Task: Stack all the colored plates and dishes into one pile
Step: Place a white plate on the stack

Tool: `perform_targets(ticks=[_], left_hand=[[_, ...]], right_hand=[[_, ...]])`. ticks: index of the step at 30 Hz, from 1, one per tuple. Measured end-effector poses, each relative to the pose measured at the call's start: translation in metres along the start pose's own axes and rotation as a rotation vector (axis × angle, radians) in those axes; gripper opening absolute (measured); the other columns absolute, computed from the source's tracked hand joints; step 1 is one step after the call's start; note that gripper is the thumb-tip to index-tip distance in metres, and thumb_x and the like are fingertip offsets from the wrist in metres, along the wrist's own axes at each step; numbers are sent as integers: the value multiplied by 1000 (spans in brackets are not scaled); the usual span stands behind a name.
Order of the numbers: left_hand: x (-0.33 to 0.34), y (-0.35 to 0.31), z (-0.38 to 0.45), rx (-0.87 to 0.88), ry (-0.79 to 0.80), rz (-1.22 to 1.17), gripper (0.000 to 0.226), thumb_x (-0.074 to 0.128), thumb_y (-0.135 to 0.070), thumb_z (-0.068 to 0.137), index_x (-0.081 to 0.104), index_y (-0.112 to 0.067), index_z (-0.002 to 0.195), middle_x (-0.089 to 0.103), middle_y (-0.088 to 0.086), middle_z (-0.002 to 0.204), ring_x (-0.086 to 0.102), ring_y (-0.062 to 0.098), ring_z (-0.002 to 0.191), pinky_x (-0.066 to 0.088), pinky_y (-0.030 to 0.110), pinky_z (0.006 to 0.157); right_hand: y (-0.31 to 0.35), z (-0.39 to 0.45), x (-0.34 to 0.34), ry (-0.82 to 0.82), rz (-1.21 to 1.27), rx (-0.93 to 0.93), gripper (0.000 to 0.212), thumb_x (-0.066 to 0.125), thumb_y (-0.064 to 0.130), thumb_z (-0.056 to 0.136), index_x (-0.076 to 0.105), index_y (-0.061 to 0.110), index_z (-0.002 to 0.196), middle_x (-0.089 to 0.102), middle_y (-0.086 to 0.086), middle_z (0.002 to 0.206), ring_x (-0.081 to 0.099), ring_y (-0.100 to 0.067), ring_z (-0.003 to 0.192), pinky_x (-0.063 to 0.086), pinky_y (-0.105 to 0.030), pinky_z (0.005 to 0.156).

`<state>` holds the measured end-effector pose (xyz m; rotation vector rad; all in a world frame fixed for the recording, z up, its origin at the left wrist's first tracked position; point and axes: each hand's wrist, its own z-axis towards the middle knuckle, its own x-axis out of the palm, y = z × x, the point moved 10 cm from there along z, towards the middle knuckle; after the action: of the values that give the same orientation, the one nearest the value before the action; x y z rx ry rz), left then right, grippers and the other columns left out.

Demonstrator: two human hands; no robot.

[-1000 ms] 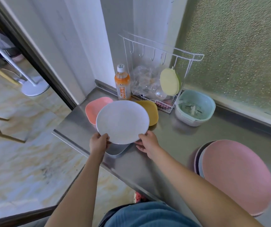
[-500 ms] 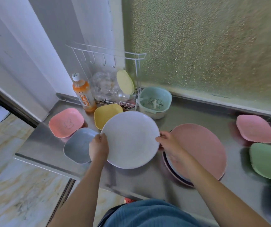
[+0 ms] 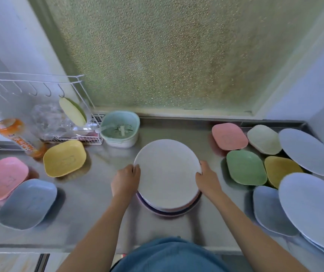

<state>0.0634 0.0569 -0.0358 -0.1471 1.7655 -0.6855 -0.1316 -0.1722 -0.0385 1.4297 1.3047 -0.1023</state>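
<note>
Head view, white plate (image 3: 167, 173) now over the pile (image 3: 169, 212), left hand (image 3: 125, 181) and right hand (image 3: 208, 180) grip holding its rim.

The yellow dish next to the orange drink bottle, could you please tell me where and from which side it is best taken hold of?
Probably by the raised rim on its near long side. The yellow dish sits flat and open side up, so fingers can hook that lip. The bottle and wire rack crowd its far side, while the counter in front is bare. The left hand, now holding the white plate, is nearer.
</note>
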Motion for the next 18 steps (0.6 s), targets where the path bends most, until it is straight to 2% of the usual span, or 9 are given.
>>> perform_targets(ticks=[6,11,18], left_hand=[[11,-9,-4,24,34,183,41,28,-42,96,48,-14,74,67,15,89,61,36,83,39,32,63],[15,-8,-9,31,61,247,41,24,-43,97,44,-14,75,67,13,86,62,35,79,42,33,64],[14,-7,-7,24,60,311,44,24,-41,98,48,-14,74,67,10,83,60,33,76,40,30,62]], right_hand=[[-8,10,-5,-17,-209,-53,35,38,14,91,41,16,126,64,-18,109,57,-37,99,40,-37,73],[-9,11,-4,-46,-253,-83,35,37,16,93,39,16,128,65,-16,105,58,-36,96,38,-35,68],[-5,12,-1,-52,-266,-111,35,33,19,97,34,18,131,66,-14,95,60,-33,86,43,-35,66]])
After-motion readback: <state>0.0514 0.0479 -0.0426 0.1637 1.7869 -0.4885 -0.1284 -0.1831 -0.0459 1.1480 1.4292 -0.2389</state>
